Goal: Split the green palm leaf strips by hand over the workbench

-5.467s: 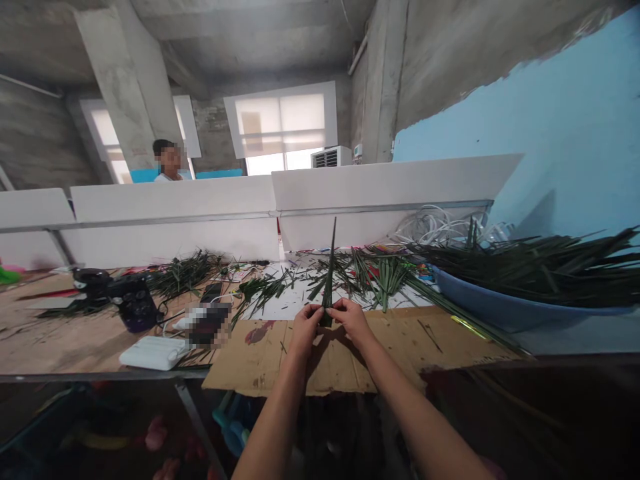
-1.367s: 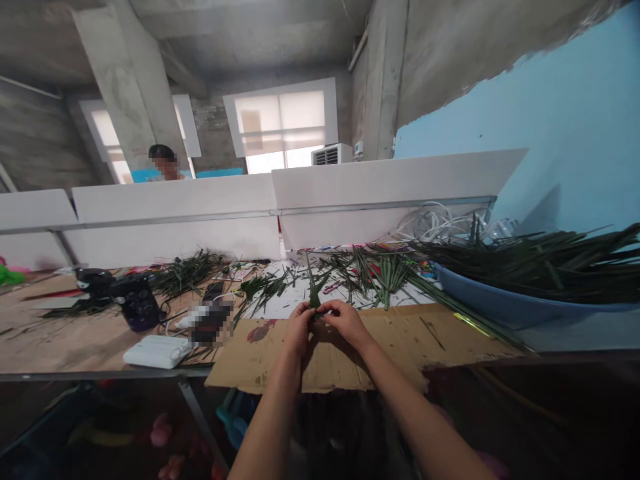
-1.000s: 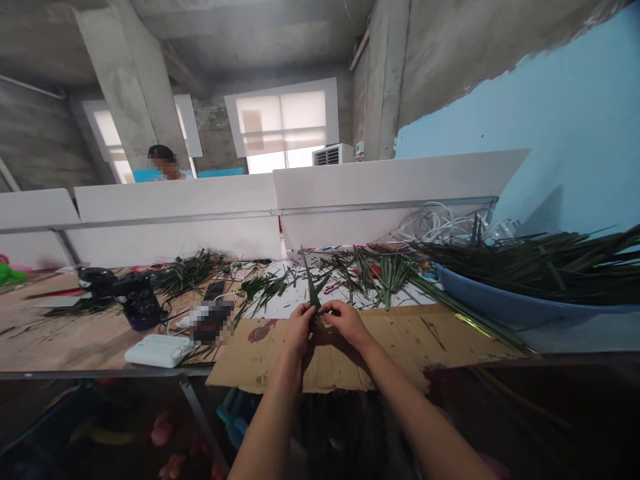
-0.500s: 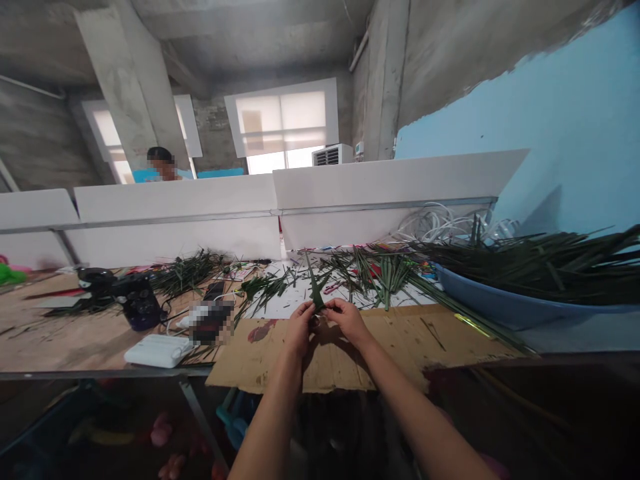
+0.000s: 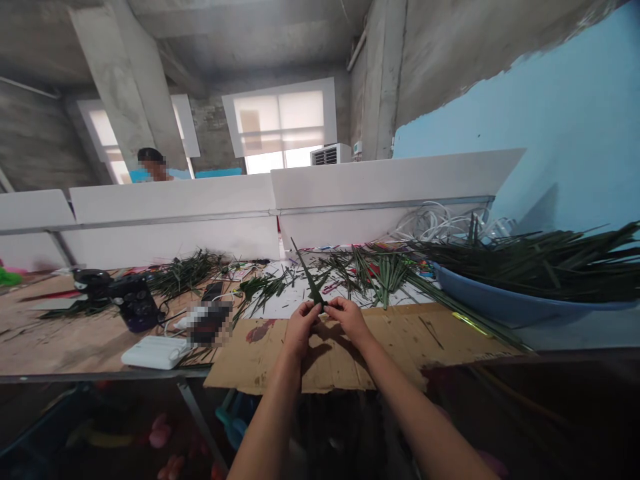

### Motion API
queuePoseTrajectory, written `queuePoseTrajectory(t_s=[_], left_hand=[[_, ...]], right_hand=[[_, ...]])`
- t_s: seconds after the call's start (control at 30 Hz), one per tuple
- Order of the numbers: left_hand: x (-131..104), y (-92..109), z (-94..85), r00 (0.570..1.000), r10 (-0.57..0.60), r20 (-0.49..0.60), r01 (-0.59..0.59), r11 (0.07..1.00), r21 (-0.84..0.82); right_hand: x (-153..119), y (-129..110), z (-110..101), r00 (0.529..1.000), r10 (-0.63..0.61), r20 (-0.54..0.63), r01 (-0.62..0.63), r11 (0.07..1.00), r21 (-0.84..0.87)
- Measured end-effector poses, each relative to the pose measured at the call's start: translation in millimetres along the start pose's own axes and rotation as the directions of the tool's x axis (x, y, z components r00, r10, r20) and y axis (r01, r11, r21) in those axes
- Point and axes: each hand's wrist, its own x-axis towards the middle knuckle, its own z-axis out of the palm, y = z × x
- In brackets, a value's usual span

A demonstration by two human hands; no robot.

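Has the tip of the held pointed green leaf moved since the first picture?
Yes, leftward: the pointed green leaf now ends much nearer the gap between the flat white panels.

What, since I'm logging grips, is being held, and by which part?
The left hand and the right hand pinch a long, pointed, dark-green leaf piece by its wider end, nearest the person.

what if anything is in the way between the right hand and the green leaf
Nothing visible: the right hand has its fingertips at the base of the green leaf, where the left hand pinches it too.
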Motion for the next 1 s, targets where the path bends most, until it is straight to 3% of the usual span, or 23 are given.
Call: queuePoseTrajectory(t_s=[0.27,0.47,1.0], left_hand=[[-2.6,-0.1,1.6,0.999,0.012,-0.034,-0.010,0.999,0.037],[-2.3,-1.6,3.1,1.000,0.001,0.016,-0.003,0.997,0.076],[-6.6,1.0,8.8,0.996,0.058,0.074,-0.067,0.989,0.130]], right_hand=[[-1.4,-4.6,0.7,0.998,0.059,0.013,-0.060,0.994,0.087],[-1.3,-7.4,-0.7,0.995,0.087,0.054,-0.094,0.986,0.135],[0.7,-1.3,-4.0,0.997,0.041,-0.064,-0.029,0.984,0.177]])
